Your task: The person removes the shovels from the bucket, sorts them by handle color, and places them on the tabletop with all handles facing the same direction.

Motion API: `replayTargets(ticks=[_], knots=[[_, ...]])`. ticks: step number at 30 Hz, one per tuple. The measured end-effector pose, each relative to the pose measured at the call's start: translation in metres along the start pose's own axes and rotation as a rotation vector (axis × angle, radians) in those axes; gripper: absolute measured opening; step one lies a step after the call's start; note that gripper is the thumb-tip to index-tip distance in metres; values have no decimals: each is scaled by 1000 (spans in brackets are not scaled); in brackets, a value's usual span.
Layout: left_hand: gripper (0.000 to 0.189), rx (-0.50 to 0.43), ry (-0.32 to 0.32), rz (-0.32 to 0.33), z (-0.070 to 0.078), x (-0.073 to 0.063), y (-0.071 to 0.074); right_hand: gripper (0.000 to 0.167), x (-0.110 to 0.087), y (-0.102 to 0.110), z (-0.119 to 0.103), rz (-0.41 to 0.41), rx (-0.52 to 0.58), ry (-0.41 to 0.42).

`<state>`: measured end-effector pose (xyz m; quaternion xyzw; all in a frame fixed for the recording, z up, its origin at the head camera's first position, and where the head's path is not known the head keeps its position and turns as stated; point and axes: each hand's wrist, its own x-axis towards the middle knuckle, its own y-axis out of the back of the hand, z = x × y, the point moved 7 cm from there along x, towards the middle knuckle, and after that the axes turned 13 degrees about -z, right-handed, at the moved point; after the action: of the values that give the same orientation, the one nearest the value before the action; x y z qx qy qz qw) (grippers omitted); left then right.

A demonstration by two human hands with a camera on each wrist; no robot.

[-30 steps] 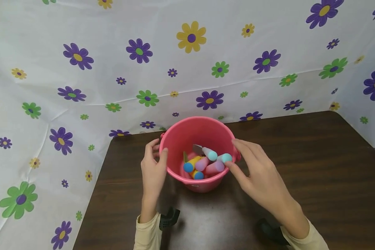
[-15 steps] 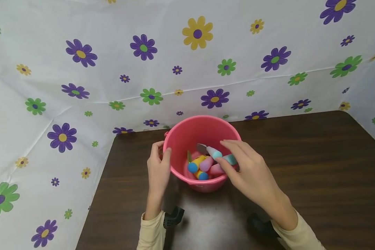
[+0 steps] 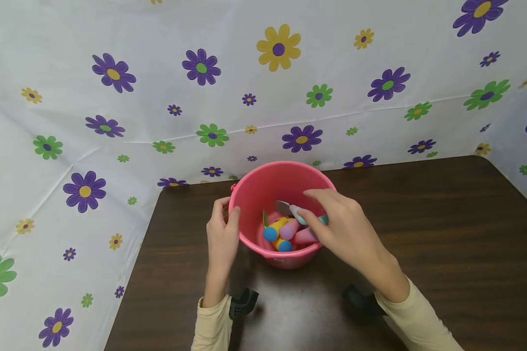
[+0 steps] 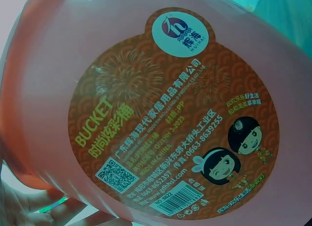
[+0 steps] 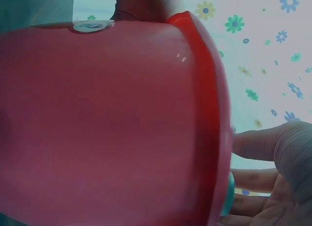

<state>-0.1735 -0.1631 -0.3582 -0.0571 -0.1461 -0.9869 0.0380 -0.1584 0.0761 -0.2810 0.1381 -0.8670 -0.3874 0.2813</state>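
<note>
Our left hand (image 3: 221,243) grips the pink bucket (image 3: 261,187) by its rim, thumb inside. Our right hand (image 3: 351,231) reaches in, thumb and fingers parted; the pale-blue-handled tool (image 3: 293,210) lies just beyond the thumb, contact unclear. It looks light, stiff and smooth, best pinched round its handle, off the thin blade (image 3: 283,207). The rim crowds our right palm; above the fingers there's room.

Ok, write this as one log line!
left hand: grips pink bucket | right hand: over bucket, beside pale-blue handle | handle contact: unclear
</note>
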Motion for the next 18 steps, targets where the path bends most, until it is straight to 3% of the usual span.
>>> replayTargets(ticks=[9,18], knots=[[34,-8,-2,-4,-1,-1,-1,44,10,-15,9,-144,35,-132],[34,-5,-19,-2,0,-2,0,38,16,-24,11,-214,37,-156]])
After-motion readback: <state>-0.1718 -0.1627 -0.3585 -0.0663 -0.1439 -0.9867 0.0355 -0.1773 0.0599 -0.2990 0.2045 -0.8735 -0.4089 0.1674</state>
